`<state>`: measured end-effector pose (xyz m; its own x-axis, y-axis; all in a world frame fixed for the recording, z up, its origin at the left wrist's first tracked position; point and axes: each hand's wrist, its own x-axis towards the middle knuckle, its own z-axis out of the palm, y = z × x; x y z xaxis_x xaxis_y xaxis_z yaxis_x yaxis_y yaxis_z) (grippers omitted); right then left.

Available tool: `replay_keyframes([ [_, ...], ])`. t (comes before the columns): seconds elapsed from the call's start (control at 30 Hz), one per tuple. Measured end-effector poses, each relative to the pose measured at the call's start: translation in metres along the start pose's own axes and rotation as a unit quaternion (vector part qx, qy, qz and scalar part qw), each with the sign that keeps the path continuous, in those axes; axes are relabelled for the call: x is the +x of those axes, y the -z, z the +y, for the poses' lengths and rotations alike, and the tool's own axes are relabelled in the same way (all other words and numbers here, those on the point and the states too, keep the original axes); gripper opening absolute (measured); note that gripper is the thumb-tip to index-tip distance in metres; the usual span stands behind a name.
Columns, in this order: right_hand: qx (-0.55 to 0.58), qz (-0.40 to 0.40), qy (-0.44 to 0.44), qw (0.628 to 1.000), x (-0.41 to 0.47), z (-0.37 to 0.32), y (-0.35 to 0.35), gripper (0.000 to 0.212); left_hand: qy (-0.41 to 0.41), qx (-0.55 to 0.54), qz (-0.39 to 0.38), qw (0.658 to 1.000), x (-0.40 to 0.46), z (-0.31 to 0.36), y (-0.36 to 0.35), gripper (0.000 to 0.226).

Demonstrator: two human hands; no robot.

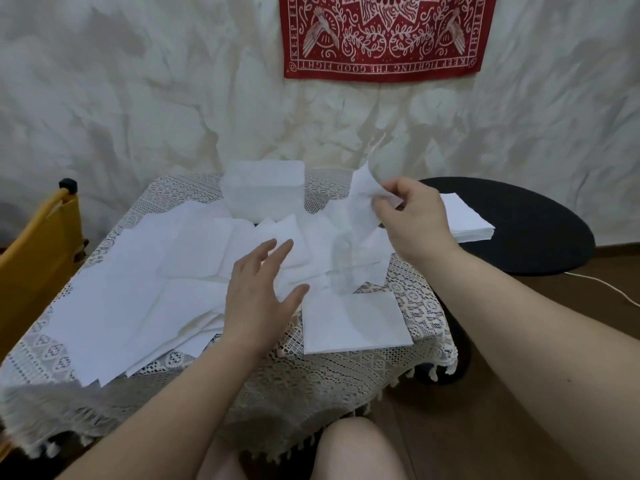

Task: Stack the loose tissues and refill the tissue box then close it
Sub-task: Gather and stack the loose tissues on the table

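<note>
Several loose white tissues [149, 292] lie scattered over a small table with a lace cloth [332, 372]. A translucent white tissue box [263, 192] stands at the table's far side, behind the pile. My right hand [412, 220] is raised above the table's right part and pinches one tissue [362, 199], which hangs lifted and blurred below the fingers. My left hand [259, 292] hovers over the middle of the pile with straight, spread fingers, holding nothing. A flat tissue [356, 323] lies alone at the front right. A neat stack of tissues [467, 220] sits on the black round table.
A black round table [540, 233] stands to the right, just behind my right hand. A yellow chair frame [38, 258] is at the left edge. Behind is a draped white sheet with a red bandana [384, 36]. My knee [356, 448] shows at the bottom, and a white cable [609, 285] crosses the floor.
</note>
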<state>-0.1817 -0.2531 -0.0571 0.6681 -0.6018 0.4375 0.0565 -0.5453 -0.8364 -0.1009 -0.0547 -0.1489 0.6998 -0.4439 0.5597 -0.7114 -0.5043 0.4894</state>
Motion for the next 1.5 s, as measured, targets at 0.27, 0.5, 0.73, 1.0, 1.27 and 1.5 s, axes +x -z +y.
replay_keyframes([
  [0.27,0.278,-0.147,-0.133,0.94,-0.021,-0.032,0.012,0.022,-0.141,0.01,0.041,0.989,0.027,0.037,0.034,0.07],
  [0.5,0.357,-0.152,-0.19,0.902,-0.04,-0.041,0.018,0.02,-0.212,0.003,0.092,0.973,0.017,0.038,0.036,0.029],
  [0.73,0.363,-0.154,-0.217,0.893,-0.058,-0.034,0.024,0.018,-0.212,-0.029,0.02,0.977,0.009,0.053,0.04,0.03],
  [1.0,0.38,-0.162,-0.221,0.883,-0.069,-0.029,0.027,0.017,-0.275,-0.007,0.053,0.96,0.001,0.059,0.025,0.019],
  [1.27,0.052,-0.065,-0.091,0.992,-0.071,-0.007,0.023,0.036,-0.204,0.041,0.011,0.978,0.001,0.063,0.035,0.021],
  [1.5,-0.198,-0.098,0.216,0.951,-0.079,0.001,0.019,0.029,-0.209,0.034,0.012,0.977,0.005,0.063,0.038,0.026],
])
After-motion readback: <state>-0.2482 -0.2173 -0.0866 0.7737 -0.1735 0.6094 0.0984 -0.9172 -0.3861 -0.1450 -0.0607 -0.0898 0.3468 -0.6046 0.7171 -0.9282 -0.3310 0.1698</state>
